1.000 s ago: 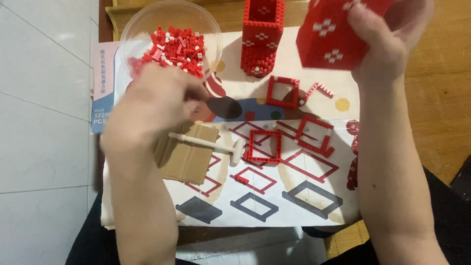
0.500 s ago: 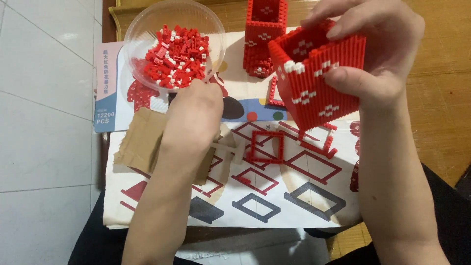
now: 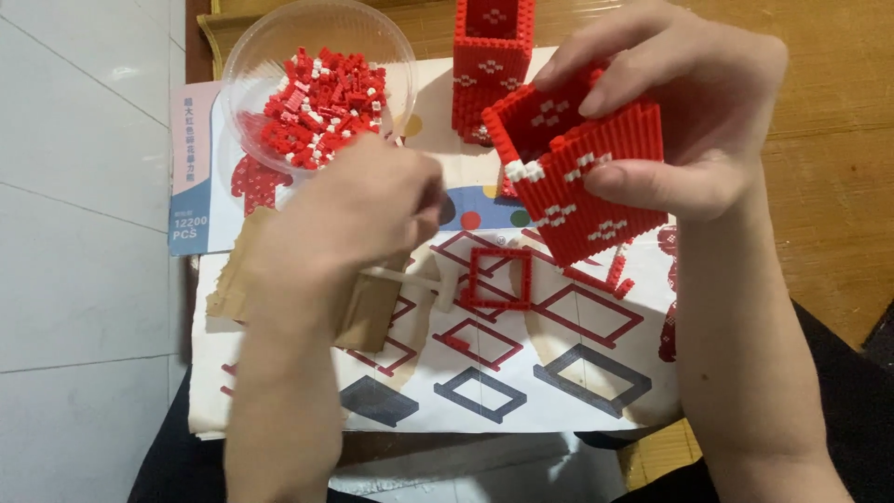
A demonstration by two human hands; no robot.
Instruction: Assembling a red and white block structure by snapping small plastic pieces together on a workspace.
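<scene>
My right hand (image 3: 694, 112) grips a hollow red brick box with white flower marks (image 3: 587, 186). It is lifted and tilted, with its open end toward me. My left hand (image 3: 345, 219) hovers over the printed sheet just below the clear bowl (image 3: 244, 65) of small red and white bricks. Its fingertips are pinched together, and whether a brick sits between them is hidden. A thin white tool (image 3: 424, 279) lies on the sheet under that hand. A flat red square frame (image 3: 498, 279) rests on the sheet between my hands.
A second red brick tower (image 3: 489, 65) stands at the back beside the bowl. Brown cardboard (image 3: 372, 312) lies under my left wrist. The printed sheet (image 3: 521, 382) covers a small table. Wooden flooring (image 3: 838, 186) is to the right and white tiles (image 3: 84, 233) to the left.
My right hand brought the red box down and toward me, turning its open end up. My left hand moved from the cardboard toward the bowl's near edge.
</scene>
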